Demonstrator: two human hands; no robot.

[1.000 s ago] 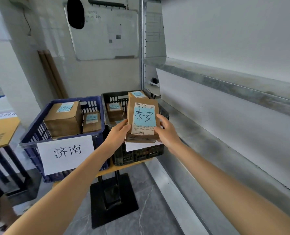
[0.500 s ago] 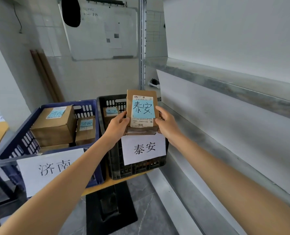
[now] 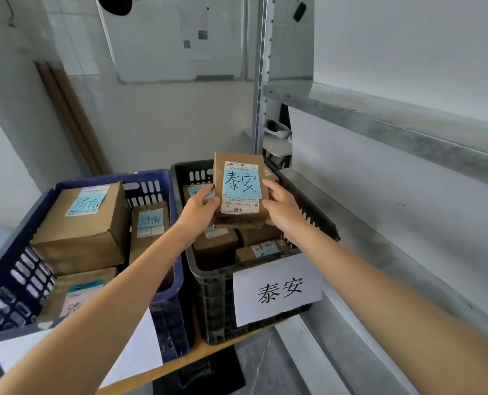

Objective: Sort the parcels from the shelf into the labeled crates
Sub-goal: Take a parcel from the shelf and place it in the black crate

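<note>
A brown cardboard parcel [image 3: 240, 189] with a blue note reading 泰安 is held upright above the black crate [image 3: 217, 295]. My left hand [image 3: 201, 210] grips its left edge and my right hand [image 3: 280, 208] grips its right edge. The black crate carries a white sign 泰安 [image 3: 277, 290] on its front and holds several small brown parcels [image 3: 217, 243] below the held one. To the left stands a blue crate [image 3: 163, 283] with brown parcels labelled 济南 [image 3: 86, 226].
Both crates stand on a wooden-topped stand [image 3: 208, 354] over a grey floor. A metal shelf unit [image 3: 394, 129] runs along the right, its upright post [image 3: 261, 75] just behind the black crate. A whiteboard [image 3: 174, 38] hangs on the back wall.
I have come closer to the crates and look down into them. The parcel has moved forward, from in front of the black crate to above its inside; both hands keep their hold.
</note>
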